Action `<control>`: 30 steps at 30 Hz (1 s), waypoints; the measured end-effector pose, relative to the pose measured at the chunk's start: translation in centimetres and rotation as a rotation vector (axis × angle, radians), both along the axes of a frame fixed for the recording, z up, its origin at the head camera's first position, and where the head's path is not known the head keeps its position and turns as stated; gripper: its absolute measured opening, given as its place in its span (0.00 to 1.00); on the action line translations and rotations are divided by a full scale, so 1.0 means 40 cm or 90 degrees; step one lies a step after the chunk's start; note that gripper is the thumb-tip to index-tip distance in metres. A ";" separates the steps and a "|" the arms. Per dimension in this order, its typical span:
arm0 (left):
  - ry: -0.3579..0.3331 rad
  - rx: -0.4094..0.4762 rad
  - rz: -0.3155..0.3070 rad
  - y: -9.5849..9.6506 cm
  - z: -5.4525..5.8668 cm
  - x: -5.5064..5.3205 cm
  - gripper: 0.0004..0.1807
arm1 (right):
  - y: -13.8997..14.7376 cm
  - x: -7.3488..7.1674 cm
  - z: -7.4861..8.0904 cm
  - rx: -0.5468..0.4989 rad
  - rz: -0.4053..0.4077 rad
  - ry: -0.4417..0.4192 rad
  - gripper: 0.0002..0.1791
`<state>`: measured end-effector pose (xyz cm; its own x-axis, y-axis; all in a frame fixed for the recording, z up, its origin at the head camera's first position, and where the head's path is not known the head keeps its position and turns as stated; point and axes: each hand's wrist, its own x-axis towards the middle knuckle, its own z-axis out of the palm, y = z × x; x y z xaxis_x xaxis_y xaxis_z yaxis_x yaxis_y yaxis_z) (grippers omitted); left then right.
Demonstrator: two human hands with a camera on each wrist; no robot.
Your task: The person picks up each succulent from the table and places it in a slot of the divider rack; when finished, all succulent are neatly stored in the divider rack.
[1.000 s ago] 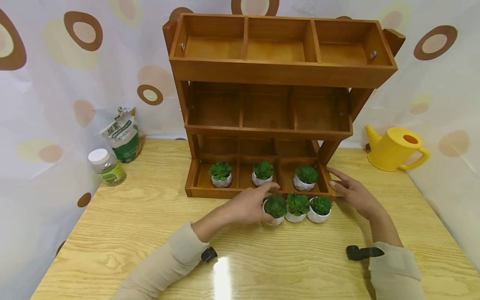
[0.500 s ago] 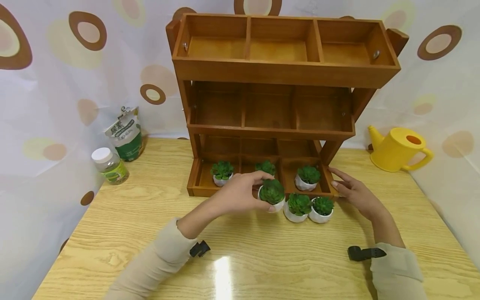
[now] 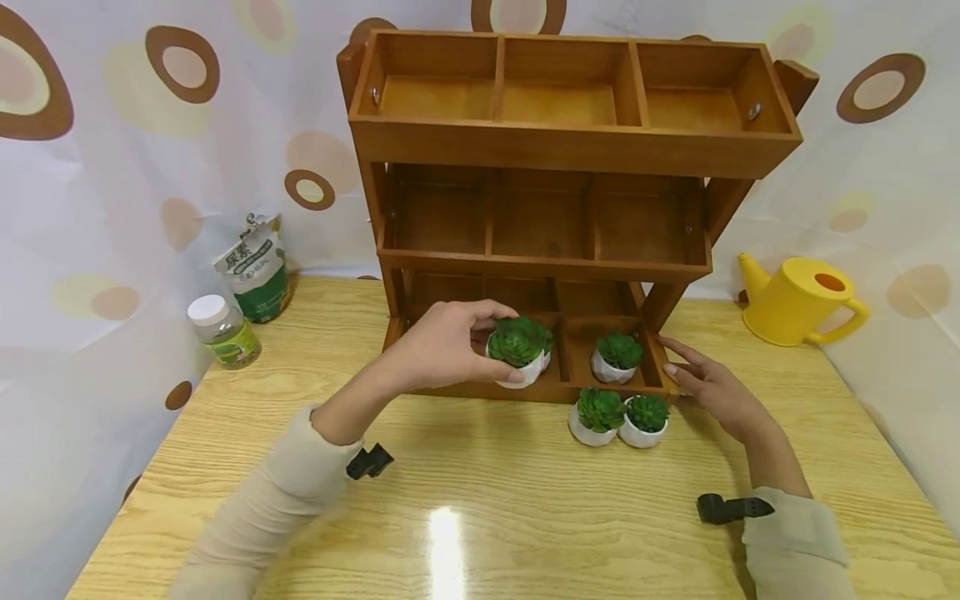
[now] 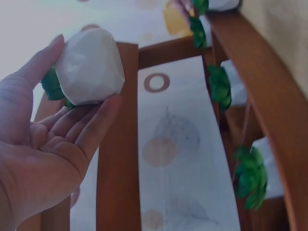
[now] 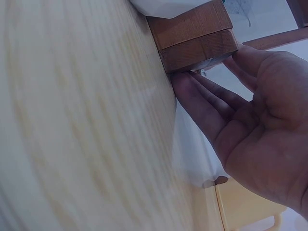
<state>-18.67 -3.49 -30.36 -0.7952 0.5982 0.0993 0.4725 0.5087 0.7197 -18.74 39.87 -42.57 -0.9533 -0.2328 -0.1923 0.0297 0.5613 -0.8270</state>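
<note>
My left hand grips a small succulent in a white faceted pot, raised in front of the bottom tier of a brown wooden shelf. In the left wrist view, thumb and fingers hold the sides of that white pot. Behind it, a second potted succulent is mostly hidden; the left compartment lies behind my hand. Another potted succulent sits in the bottom right compartment. My right hand rests against the shelf's lower right end, its fingers touching the wood.
Two potted succulents stand on the wooden table before the shelf. A yellow watering can is at the right. On the left are a white-lidded jar and a green-and-white pouch.
My left hand has lifted the succulent from the front row on the table and carried it up and leftward toward the shelf. The right hand stays at the shelf's end.
</note>
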 end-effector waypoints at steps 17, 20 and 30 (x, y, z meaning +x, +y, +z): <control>0.064 -0.004 0.074 -0.094 0.131 -0.037 0.38 | 0.000 0.000 0.001 0.000 -0.004 -0.004 0.36; 0.090 -0.020 0.095 -0.112 0.156 -0.048 0.38 | -0.001 0.001 0.002 0.000 -0.004 -0.004 0.36; 0.115 -0.001 0.157 -0.162 0.198 -0.111 0.38 | 0.000 0.004 0.006 0.000 -0.002 -0.004 0.36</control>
<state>-23.11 -9.98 -22.43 -0.8860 0.3898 0.2511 0.4548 0.6251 0.6344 -18.59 39.87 -42.31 -0.9529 -0.2293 -0.1985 0.0369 0.5618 -0.8265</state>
